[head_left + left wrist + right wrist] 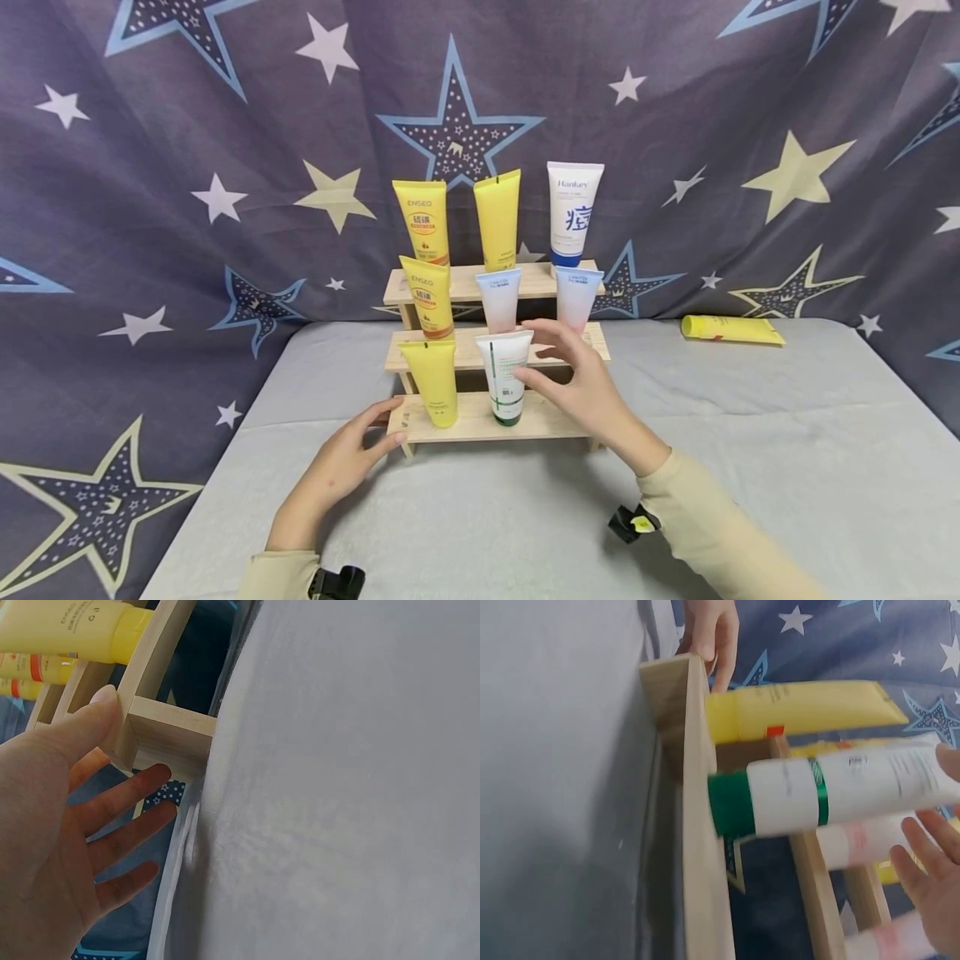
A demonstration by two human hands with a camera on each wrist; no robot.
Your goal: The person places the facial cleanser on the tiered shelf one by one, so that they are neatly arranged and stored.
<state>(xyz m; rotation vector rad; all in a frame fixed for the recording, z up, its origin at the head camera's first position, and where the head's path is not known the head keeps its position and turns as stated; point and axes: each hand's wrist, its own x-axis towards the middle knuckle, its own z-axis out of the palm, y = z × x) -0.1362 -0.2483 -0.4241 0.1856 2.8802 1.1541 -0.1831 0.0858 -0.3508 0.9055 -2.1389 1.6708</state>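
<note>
A three-tier wooden display rack [551, 427] holds upright squeeze tubes. My left hand [341, 462] grips the left end of its lowest tier, thumb at the front edge and index finger behind; the other fingers are spread in the left wrist view. On that tier stands a white tube with a green cap [504, 379], cap down. My right hand [581, 379] is at its upper right side, with thumb and fingers apart around the edge. In the right wrist view the thumb [949, 760] is right at the tube's flat end. A yellow tube [435, 383] stands left of it.
Two pale blue-pink tubes [501, 300] and a yellow tube [429, 297] stand on the middle tier. The top tier carries two yellow tubes [498, 218] and a white-blue tube [573, 212]. Another yellow tube [731, 329] lies at the right back of the grey cloth [750, 450].
</note>
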